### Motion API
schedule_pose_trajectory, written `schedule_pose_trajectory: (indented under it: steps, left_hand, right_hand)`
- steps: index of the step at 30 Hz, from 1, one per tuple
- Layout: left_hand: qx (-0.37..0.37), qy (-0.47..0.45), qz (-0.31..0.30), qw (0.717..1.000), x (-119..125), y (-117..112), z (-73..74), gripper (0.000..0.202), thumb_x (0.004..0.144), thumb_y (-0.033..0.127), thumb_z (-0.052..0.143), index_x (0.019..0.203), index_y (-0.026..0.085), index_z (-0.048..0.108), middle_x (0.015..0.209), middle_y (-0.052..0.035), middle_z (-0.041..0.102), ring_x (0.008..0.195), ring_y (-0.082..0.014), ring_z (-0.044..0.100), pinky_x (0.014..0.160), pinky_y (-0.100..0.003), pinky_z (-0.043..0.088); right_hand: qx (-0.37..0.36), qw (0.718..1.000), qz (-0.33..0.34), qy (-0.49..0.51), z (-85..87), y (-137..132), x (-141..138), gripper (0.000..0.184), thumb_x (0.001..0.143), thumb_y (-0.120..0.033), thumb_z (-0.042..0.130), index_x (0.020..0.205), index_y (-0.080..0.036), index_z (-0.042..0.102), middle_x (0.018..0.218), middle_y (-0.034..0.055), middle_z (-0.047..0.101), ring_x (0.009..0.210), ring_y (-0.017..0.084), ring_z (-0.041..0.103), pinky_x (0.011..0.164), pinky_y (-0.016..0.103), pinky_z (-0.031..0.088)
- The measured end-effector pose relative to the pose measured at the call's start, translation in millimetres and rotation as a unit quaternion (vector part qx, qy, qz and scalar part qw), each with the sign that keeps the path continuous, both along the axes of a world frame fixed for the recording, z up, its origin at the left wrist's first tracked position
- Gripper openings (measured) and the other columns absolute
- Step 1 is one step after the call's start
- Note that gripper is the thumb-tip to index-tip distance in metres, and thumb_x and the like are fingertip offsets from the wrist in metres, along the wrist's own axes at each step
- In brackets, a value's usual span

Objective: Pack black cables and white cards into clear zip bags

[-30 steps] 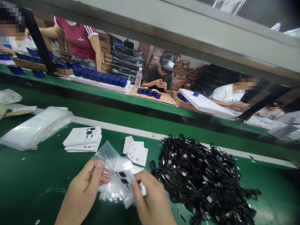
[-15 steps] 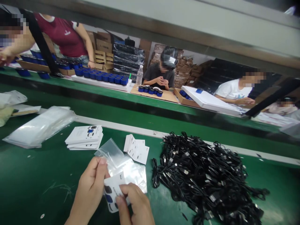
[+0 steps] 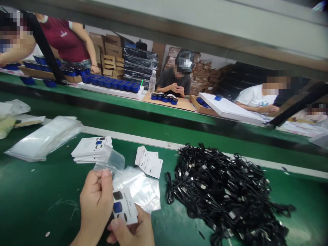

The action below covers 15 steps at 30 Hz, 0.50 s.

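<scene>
My left hand [image 3: 96, 201] is closed, pinching a clear plastic bag [image 3: 112, 159] between thumb and fingers. Just right of it, a white printed leaflet [image 3: 130, 208] with pictures of dark and blue round-cornered devices is in my right hand [image 3: 137, 229], whose thumb and fingers grip its lower edge. The leaflet's left side is close against my left hand; whether it touches the bag I cannot tell. Flat clear bags [image 3: 143, 188] lie on the green table behind the leaflet. Beyond them are a stack of larger white leaflets [image 3: 87, 150] and a fanned pile of smaller ones [image 3: 153, 165].
A big heap of black USB cables [image 3: 220, 191] covers the right side. More clear bags [image 3: 43, 138] lie at left. Across a raised green ledge [image 3: 164, 114], several people work near rows of blue round items [image 3: 110, 83] and a bottle [image 3: 152, 82].
My left hand and the bag have shifted left, and the bag's top has folded over. My right hand has moved down and left, with its grip now at the leaflet's lower edge.
</scene>
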<state>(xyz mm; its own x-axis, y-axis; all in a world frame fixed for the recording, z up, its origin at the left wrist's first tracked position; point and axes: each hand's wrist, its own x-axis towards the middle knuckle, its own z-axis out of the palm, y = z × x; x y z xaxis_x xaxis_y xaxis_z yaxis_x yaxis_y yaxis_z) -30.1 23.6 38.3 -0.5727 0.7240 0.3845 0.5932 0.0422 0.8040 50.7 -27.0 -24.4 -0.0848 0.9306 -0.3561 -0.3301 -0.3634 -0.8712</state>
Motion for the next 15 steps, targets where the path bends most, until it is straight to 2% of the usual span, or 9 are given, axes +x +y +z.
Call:
schedule_pose_trajectory:
  steps: [2, 4, 5, 6, 8, 10, 12, 13, 15]
  left_hand:
    - [0.003, 0.014, -0.012, 1.000, -1, 0, -1.8, 0.024, 0.087, 0.033, 0.042, 0.065, 0.025, 0.043, 0.048, 0.0079, 0.044, 0.044, -0.0115, 0.044, 0.045, -0.020, 0.038]
    - [-0.006, 0.033, -0.042, 0.999, -5, 0, -4.7, 0.025, 0.088, 0.034, 0.043, 0.065, 0.025, 0.044, 0.043, 0.0098, 0.040, 0.038, -0.0104, 0.042, 0.039, -0.019, 0.036]
    - [-0.012, 0.046, -0.061, 0.997, -7, -1, -6.1, 0.025, 0.088, 0.035, 0.043, 0.065, 0.025, 0.045, 0.041, 0.0105, 0.039, 0.035, -0.0099, 0.041, 0.037, -0.018, 0.035]
    - [-0.018, 0.061, -0.078, 0.995, -9, -1, -7.0, 0.026, 0.088, 0.035, 0.044, 0.064, 0.024, 0.045, 0.040, 0.0109, 0.038, 0.034, -0.0095, 0.040, 0.036, -0.018, 0.035]
    - [-0.025, 0.098, -0.102, 0.990, -11, -3, -7.1, 0.026, 0.087, 0.034, 0.045, 0.063, 0.024, 0.046, 0.040, 0.0106, 0.040, 0.034, -0.0090, 0.042, 0.036, -0.017, 0.035]
    - [-0.023, 0.142, -0.125, 0.982, -10, -6, -5.2, 0.027, 0.088, 0.032, 0.045, 0.062, 0.024, 0.047, 0.040, 0.0102, 0.042, 0.033, -0.0085, 0.043, 0.036, -0.016, 0.035]
    - [-0.012, 0.189, -0.153, 0.970, -7, -9, -3.2, 0.027, 0.088, 0.030, 0.044, 0.062, 0.023, 0.048, 0.039, 0.0101, 0.044, 0.032, -0.0080, 0.045, 0.036, -0.016, 0.035]
    - [-0.003, 0.214, -0.168, 0.962, -5, -11, -2.9, 0.028, 0.089, 0.030, 0.043, 0.063, 0.023, 0.049, 0.039, 0.0100, 0.044, 0.031, -0.0080, 0.045, 0.036, -0.017, 0.035]
    - [0.012, 0.260, -0.195, 0.946, -1, -13, -4.1, 0.028, 0.089, 0.028, 0.041, 0.063, 0.022, 0.051, 0.039, 0.0096, 0.045, 0.031, -0.0083, 0.046, 0.037, -0.019, 0.034]
  right_hand:
    - [0.022, 0.998, -0.004, -0.065, 1.0, 3, 6, 0.037, 0.070, -0.051, 0.068, 0.077, -0.016, 0.060, 0.055, 0.0028, 0.066, 0.039, 0.014, 0.059, 0.038, 0.022, 0.048]
    - [0.109, 0.979, 0.009, -0.171, 6.0, 7, 20, 0.027, 0.079, -0.043, 0.061, 0.071, -0.017, 0.060, 0.054, 0.0027, 0.065, 0.037, 0.014, 0.058, 0.037, 0.022, 0.045]
    - [0.178, 0.955, 0.013, -0.238, 9.6, 9, 28, 0.023, 0.083, -0.037, 0.058, 0.068, -0.019, 0.060, 0.054, 0.0021, 0.064, 0.038, 0.013, 0.057, 0.039, 0.022, 0.045]
    - [0.256, 0.918, 0.011, -0.303, 13.6, 11, 37, 0.022, 0.085, -0.030, 0.055, 0.067, -0.019, 0.061, 0.054, 0.0015, 0.063, 0.040, 0.014, 0.058, 0.042, 0.023, 0.045]
    - [0.399, 0.826, -0.010, -0.399, 21.8, 14, 52, 0.020, 0.086, -0.021, 0.050, 0.071, -0.020, 0.063, 0.055, 0.0011, 0.062, 0.047, 0.015, 0.060, 0.048, 0.024, 0.045]
    - [0.487, 0.748, -0.045, -0.449, 28.7, 15, 62, 0.017, 0.087, -0.015, 0.046, 0.085, -0.019, 0.063, 0.058, 0.0016, 0.062, 0.052, 0.016, 0.061, 0.051, 0.025, 0.044]
    - [0.520, 0.693, -0.065, -0.494, 33.7, 16, 67, 0.017, 0.087, -0.012, 0.045, 0.089, -0.018, 0.060, 0.059, 0.0023, 0.063, 0.052, 0.017, 0.062, 0.052, 0.025, 0.043]
    - [0.519, 0.677, -0.060, -0.519, 35.6, 16, 68, 0.018, 0.088, -0.011, 0.043, 0.087, -0.018, 0.060, 0.059, 0.0022, 0.062, 0.051, 0.017, 0.061, 0.051, 0.026, 0.042]
    - [0.481, 0.669, -0.021, -0.566, 38.7, 16, 69, 0.022, 0.087, -0.011, 0.040, 0.078, -0.019, 0.058, 0.055, 0.0013, 0.061, 0.046, 0.016, 0.060, 0.046, 0.026, 0.037]
